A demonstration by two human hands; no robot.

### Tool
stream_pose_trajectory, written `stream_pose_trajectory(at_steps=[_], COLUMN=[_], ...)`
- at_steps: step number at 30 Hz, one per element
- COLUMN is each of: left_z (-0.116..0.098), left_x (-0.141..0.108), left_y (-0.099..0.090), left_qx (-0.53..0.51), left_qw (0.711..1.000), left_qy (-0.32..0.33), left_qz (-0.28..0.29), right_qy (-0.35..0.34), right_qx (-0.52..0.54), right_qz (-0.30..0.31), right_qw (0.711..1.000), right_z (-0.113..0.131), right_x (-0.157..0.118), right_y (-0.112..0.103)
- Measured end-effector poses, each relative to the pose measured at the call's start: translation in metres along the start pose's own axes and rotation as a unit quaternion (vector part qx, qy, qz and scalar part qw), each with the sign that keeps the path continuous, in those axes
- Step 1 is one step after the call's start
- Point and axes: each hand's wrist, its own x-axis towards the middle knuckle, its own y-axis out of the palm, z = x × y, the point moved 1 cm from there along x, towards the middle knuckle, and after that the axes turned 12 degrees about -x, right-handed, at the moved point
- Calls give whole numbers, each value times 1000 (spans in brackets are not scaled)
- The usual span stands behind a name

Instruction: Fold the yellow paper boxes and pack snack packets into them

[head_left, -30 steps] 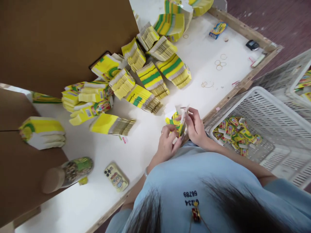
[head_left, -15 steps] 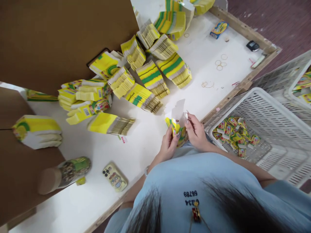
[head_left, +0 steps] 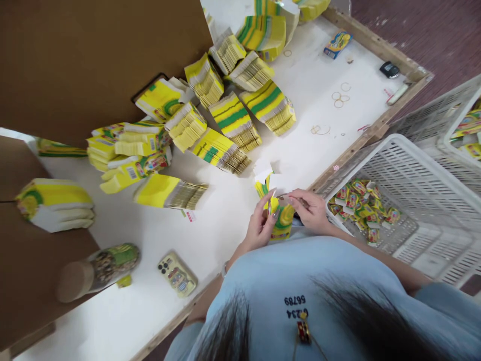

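Near the table's front edge, my left hand [head_left: 260, 223] is closed around a yellow and green printed paper carton [head_left: 282, 227], thumb and fingers pinching its upper part. My right hand [head_left: 310, 210] is closed at the carton's right side, fingertips pinching its edge or flap. White inner faces of the card stand up beyond my fingers. Past my hands lie fanned stacks of flat yellow cartons [head_left: 235, 120], grey glue-tab ends showing. One more fanned stack [head_left: 171, 191] rests to the left of my hands. My fingers partly hide the carton's folds.
A white plastic crate [head_left: 404, 155] with several small folded cartons [head_left: 363, 205] stands to the right. On the table [head_left: 146, 321] lie a phone [head_left: 177, 273], a jar [head_left: 112, 263], a blue-yellow box [head_left: 337, 44] and rubber bands [head_left: 340, 99]. Brown board [head_left: 105, 60] stands at the left.
My right hand has moved slightly right and down. The tall white flap has folded down, and more of the carton's yellow printed face shows below my fingers. My left hand keeps its hold.
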Motion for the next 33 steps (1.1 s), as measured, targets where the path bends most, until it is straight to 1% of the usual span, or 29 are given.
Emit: stream_pose_trajectory(at_steps=[2,4,7,9,10,12,14,15,16,17,19,21,22,24,26,28,29,30,33], left_z=[-2,-5,-9,-11,-13,-17,-23,-26,-28,-30,-33,-35,-36,-37,-37,-36,-35,-33,-23], left_x=[2,5,11,12,12,11,10,9,9,9,10,10,9,9,8,7,6,5,4], left_y=[-2,-1,2,3,3,1,-2,-3,-4,-5,-6,-7,-6,-6,-5,-5,-4,-4,-3], left_qx=[-34,-63,-68,-70,-65,-49,-43,-43,-42,-39,-27,-16,-10,9,32,50,58,63,61], left_qw=[999,998,996,996,996,998,998,998,998,998,997,997,997,997,996,995,995,995,995], left_qy=[-18,-9,22,20,15,15,25,25,16,2,-20,-27,-29,-30,-23,-9,-1,7,25], left_qz=[7,-10,-47,-57,-56,-46,-40,-42,-47,-53,-66,-70,-71,-71,-76,-82,-83,-82,-72], right_qy=[19,38,68,72,54,-18,-89,-103,-94,-66,14,75,89,103,114,125,128,130,130], right_qx=[19,38,83,90,77,32,4,4,13,27,65,103,119,131,112,99,110,135,220], right_qz=[62,92,78,64,65,91,136,162,188,214,265,292,296,291,287,288,293,302,344], right_qw=[998,994,991,991,993,995,987,981,978,974,962,948,944,942,945,944,941,935,903], right_z=[0,1,1,-1,-3,-7,-10,-10,-10,-9,-6,0,3,8,11,11,10,8,1], right_x=[0,0,-1,-1,-1,1,3,4,5,5,5,4,4,4,6,8,9,11,14], right_y=[-1,2,9,9,7,0,-10,-14,-17,-18,-18,-15,-13,-11,-12,-15,-16,-17,-14])
